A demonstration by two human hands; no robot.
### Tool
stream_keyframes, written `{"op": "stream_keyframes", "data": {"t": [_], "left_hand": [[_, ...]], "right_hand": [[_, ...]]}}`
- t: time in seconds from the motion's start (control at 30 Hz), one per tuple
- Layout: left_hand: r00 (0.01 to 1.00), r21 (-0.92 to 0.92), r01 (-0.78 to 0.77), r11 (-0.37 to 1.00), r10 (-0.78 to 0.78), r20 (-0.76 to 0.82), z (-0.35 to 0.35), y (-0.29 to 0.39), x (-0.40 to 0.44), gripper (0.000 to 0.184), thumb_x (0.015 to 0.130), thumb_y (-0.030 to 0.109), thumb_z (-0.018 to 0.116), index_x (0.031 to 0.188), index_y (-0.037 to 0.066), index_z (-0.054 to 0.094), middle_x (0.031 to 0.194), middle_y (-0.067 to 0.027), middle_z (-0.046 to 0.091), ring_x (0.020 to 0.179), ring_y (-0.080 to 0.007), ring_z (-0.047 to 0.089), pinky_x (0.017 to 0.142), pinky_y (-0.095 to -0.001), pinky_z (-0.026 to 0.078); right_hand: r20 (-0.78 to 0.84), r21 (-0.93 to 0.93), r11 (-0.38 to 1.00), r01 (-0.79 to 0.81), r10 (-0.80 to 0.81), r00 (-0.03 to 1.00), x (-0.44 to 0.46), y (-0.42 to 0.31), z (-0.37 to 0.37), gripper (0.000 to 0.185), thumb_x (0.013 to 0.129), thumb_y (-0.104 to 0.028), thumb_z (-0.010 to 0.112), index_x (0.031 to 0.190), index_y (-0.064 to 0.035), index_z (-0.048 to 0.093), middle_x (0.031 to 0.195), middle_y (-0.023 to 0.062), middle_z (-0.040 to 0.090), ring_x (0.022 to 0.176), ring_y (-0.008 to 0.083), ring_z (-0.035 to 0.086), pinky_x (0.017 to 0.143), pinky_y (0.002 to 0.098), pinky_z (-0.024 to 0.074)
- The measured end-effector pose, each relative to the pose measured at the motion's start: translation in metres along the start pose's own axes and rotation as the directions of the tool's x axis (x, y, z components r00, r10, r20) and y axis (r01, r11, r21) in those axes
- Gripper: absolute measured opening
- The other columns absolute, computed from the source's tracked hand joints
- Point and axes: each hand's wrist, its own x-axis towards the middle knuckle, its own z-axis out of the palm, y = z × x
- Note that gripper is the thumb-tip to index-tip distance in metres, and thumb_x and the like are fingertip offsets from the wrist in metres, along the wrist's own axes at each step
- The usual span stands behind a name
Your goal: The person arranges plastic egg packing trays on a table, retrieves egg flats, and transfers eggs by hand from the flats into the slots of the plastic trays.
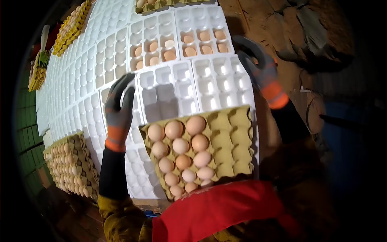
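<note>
Both hands wear grey gloves with orange cuffs. My left hand (120,99) hovers over the white foam egg trays, its fingers curved and apart, holding nothing. At the right edge of the trays is my right hand (258,62), also empty, with thumb and fingers apart. Between them, one foam tray (193,58) carries brown eggs (204,36) in two of its rows, and the tray to its left holds more eggs (154,61). Nearer me, a foam tray (176,66) has bare cups. Close to my body lies a yellowish pulp egg tray (231,139), eggs (183,162) filling its left columns.
Stacked pulp trays with eggs (66,165) stand at the lower left. More yellow egg trays (72,26) line the far left edge, and another pulp tray (169,4) sits at the far end. A blue object (346,141) is on the right.
</note>
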Motion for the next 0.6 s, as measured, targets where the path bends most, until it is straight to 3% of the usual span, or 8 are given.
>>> {"op": "stream_keyframes", "data": {"t": [0.17, 0.2, 0.23, 0.3, 0.4, 0.5, 0.53, 0.6], "left_hand": [[0.996, 0.038, -0.02, 0.999, 0.017, 0.083, -0.04, 0.08, -0.121, 0.038, 0.088, -0.006, 0.063, 0.125, 0.001, 0.065, 0.125, -0.0138, 0.066, 0.119, -0.027, 0.06, 0.103, -0.0366, 0.045], [0.991, 0.058, -0.039, 0.998, 0.031, 0.129, -0.045, 0.089, -0.145, 0.04, 0.085, -0.007, 0.064, 0.124, 0.001, 0.065, 0.125, -0.0149, 0.065, 0.119, -0.0292, 0.06, 0.102, -0.0384, 0.046], [0.983, 0.095, -0.08, 0.992, 0.063, 0.17, -0.048, 0.101, -0.166, 0.041, 0.082, -0.004, 0.068, 0.123, 0.002, 0.065, 0.123, -0.0149, 0.065, 0.115, -0.0312, 0.061, 0.1, -0.0395, 0.047], [0.956, 0.154, -0.193, 0.969, 0.15, 0.254, -0.048, 0.115, -0.205, 0.045, 0.078, 0.002, 0.074, 0.122, 0.003, 0.065, 0.119, -0.0135, 0.065, 0.108, -0.0315, 0.062, 0.094, -0.0404, 0.049], [0.896, 0.193, -0.328, 0.925, 0.24, 0.373, -0.034, 0.14, -0.245, 0.049, 0.074, 0.017, 0.081, 0.119, 0.005, 0.067, 0.114, -0.0122, 0.064, 0.101, -0.0309, 0.062, 0.089, -0.0406, 0.048], [0.835, 0.198, -0.4, 0.895, 0.267, 0.482, -0.018, 0.166, -0.266, 0.047, 0.08, 0.027, 0.073, 0.122, 0.008, 0.065, 0.116, -0.0118, 0.063, 0.105, -0.0296, 0.06, 0.089, -0.0403, 0.046], [0.813, 0.329, -0.491, 0.807, 0.288, 0.507, -0.01, 0.158, -0.279, 0.04, 0.085, 0.024, 0.064, 0.122, 0.009, 0.064, 0.115, -0.0102, 0.063, 0.104, -0.0288, 0.058, 0.089, -0.0413, 0.045], [0.812, 0.417, -0.488, 0.767, 0.223, 0.539, 0.001, 0.149, -0.291, 0.036, 0.086, 0.021, 0.061, 0.12, 0.01, 0.064, 0.112, -0.0086, 0.062, 0.101, -0.0286, 0.057, 0.087, -0.0415, 0.044]], "right_hand": [[0.274, 0.109, 0.946, -0.306, 0.268, 0.924, -0.129, -0.113, -0.039, 0.037, 0.093, -0.008, 0.068, 0.129, -0.0084, 0.063, 0.12, 0.0076, 0.062, 0.109, 0.0163, 0.06, 0.089, 0.0335, 0.0517], [0.327, 0.132, 0.948, -0.289, 0.234, 0.916, -0.155, -0.132, -0.037, 0.038, 0.091, -0.006, 0.069, 0.128, -0.0067, 0.063, 0.119, 0.0084, 0.065, 0.11, 0.0181, 0.062, 0.091, 0.0339, 0.0524], [0.379, 0.157, 0.951, -0.267, 0.192, 0.905, -0.179, -0.148, -0.034, 0.039, 0.089, -0.004, 0.07, 0.127, -0.005, 0.063, 0.118, 0.0092, 0.067, 0.111, 0.0198, 0.063, 0.093, 0.0343, 0.0531], [0.488, -0.155, 0.986, -0.056, 0.126, 0.864, -0.224, -0.167, -0.029, 0.039, 0.085, -0.008, 0.075, 0.123, -0.0097, 0.066, 0.114, 0.011, 0.066, 0.108, 0.0251, 0.064, 0.091, 0.0368, 0.0535], [0.526, -0.209, 0.978, 0.004, 0.109, 0.843, -0.263, -0.19, -0.01, 0.043, 0.085, -0.022, 0.075, 0.126, -0.0172, 0.064, 0.116, 0.0096, 0.063, 0.105, 0.0298, 0.061, 0.092, 0.0412, 0.0502], [0.589, -0.31, 0.924, 0.226, 0.0, 0.808, -0.289, -0.191, 0.009, 0.047, 0.09, -0.035, 0.066, 0.132, -0.0156, 0.058, 0.12, 0.0078, 0.059, 0.105, 0.0285, 0.057, 0.094, 0.0412, 0.0461], [0.611, -0.346, 0.896, 0.279, -0.011, 0.792, -0.295, -0.195, 0.013, 0.047, 0.09, -0.035, 0.065, 0.132, -0.0148, 0.057, 0.12, 0.0078, 0.059, 0.105, 0.0281, 0.057, 0.093, 0.0408, 0.046], [0.668, -0.433, 0.826, 0.361, 0.025, 0.744, -0.309, -0.194, 0.026, 0.046, 0.089, -0.036, 0.063, 0.129, -0.0127, 0.058, 0.121, 0.0076, 0.057, 0.105, 0.027, 0.056, 0.091, 0.0399, 0.0453]]}}
